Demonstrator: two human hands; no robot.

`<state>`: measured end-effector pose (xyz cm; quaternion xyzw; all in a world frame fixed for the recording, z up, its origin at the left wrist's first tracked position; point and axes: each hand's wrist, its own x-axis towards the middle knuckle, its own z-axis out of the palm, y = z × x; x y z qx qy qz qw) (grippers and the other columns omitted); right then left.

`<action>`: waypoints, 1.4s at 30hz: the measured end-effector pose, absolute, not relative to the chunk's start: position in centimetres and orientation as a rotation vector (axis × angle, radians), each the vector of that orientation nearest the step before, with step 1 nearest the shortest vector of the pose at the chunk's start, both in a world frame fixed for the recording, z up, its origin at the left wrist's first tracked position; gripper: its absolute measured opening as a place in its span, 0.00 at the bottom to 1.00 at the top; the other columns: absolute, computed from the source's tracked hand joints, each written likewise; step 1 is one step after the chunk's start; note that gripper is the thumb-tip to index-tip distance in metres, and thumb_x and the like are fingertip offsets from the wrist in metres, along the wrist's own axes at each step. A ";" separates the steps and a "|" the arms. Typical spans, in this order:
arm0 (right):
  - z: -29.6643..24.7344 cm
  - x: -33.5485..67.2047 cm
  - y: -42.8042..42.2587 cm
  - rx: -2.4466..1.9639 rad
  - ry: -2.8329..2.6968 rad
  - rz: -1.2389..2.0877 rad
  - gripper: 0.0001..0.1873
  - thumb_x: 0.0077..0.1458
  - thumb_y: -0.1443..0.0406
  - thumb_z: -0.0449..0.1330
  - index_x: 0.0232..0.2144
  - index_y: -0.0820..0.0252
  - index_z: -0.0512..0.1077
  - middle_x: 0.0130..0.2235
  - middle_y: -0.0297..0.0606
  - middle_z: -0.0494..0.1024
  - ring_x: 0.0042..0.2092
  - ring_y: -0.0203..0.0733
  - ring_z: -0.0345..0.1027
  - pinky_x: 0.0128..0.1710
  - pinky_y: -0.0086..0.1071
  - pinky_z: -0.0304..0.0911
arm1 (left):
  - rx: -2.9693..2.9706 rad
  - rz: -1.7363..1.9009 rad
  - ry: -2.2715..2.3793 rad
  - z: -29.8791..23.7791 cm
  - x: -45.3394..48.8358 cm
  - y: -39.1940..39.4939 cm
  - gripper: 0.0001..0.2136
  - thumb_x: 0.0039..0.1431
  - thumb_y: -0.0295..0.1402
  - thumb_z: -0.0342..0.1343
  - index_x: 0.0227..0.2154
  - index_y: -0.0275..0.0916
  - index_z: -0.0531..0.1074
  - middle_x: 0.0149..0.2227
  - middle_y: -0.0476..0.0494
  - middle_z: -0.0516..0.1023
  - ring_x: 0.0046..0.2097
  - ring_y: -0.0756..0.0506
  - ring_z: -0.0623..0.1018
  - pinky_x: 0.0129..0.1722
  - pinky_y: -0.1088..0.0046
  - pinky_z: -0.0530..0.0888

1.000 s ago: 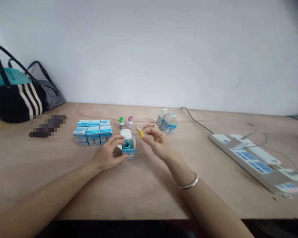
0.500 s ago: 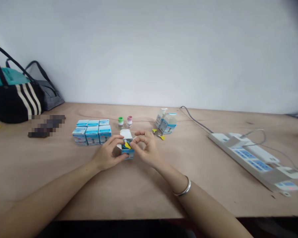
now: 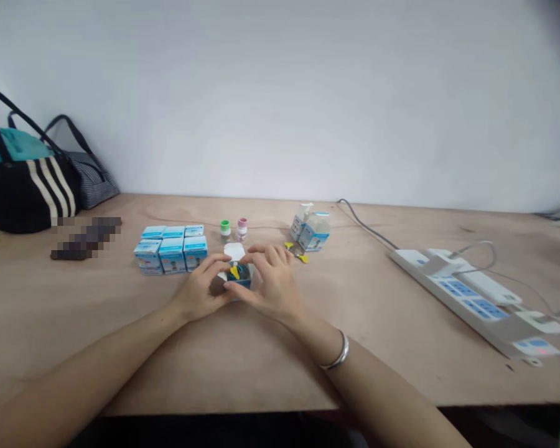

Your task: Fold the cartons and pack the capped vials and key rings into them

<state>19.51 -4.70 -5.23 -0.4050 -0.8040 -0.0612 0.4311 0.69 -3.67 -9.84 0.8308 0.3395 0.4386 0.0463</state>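
Cupping a small open carton (image 3: 234,251) from both sides, the person is holding it in two narrow grips. The left hand (image 3: 200,289) is pressing its fingers against the carton's left side, while the right hand (image 3: 271,280) is arching over the top, its thumb lying across the front. A teal ring (image 3: 245,272) and a yellow plastic piece (image 3: 234,271) are showing inside the carton's opening. The carton is standing on the table (image 3: 74,336), just beside six blue-and-white boxes (image 3: 165,252). A green-capped bottle (image 3: 225,229) and a pink-capped bottle (image 3: 241,229) are standing near it, and a yellow winged piece (image 3: 296,251) is lying to the right.
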 end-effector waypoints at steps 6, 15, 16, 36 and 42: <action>-5.4 19.3 -4.4 -1.048 -1.845 -0.218 0.11 0.51 0.61 0.61 0.20 0.57 0.69 0.33 0.36 0.75 0.38 0.42 0.66 0.44 0.40 0.51 | 2.548 1.345 1.056 -9.8 0.7 -3.6 0.15 0.51 0.36 0.62 0.41 0.41 0.67 0.51 0.39 0.69 0.52 0.41 0.73 0.51 0.61 0.72; -5.9 20.4 -2.8 -1.067 -1.665 0.248 0.10 0.54 0.58 0.58 0.28 0.58 0.68 0.30 0.36 0.74 0.35 0.41 0.67 0.37 0.36 0.60 | 2.306 1.561 0.939 -10.4 1.0 -3.5 0.30 0.46 0.34 0.65 0.50 0.42 0.56 0.55 0.35 0.62 0.56 0.39 0.68 0.50 0.57 0.74; -6.0 20.5 -2.6 -1.037 -1.669 0.311 0.10 0.54 0.58 0.57 0.29 0.58 0.69 0.31 0.36 0.74 0.35 0.41 0.67 0.37 0.36 0.61 | 2.286 1.568 0.928 -10.5 1.0 -3.4 0.30 0.46 0.34 0.65 0.50 0.43 0.56 0.55 0.35 0.61 0.56 0.39 0.68 0.50 0.57 0.74; -6.3 21.0 -1.9 -0.797 -1.642 1.341 0.18 0.46 0.64 0.62 0.43 0.56 0.72 0.42 0.35 0.77 0.43 0.41 0.69 0.46 0.37 0.64 | 2.557 1.457 1.014 -9.2 0.8 -4.0 0.08 0.55 0.32 0.58 0.39 0.40 0.70 0.58 0.36 0.60 0.57 0.40 0.68 0.56 0.58 0.68; -5.9 21.2 -2.7 -0.739 -1.857 0.867 0.11 0.48 0.60 0.64 0.34 0.57 0.73 0.38 0.36 0.76 0.43 0.43 0.69 0.48 0.40 0.63 | 2.574 1.502 1.030 -9.6 0.4 -3.8 0.09 0.53 0.33 0.60 0.37 0.41 0.68 0.50 0.39 0.68 0.58 0.39 0.67 0.54 0.57 0.71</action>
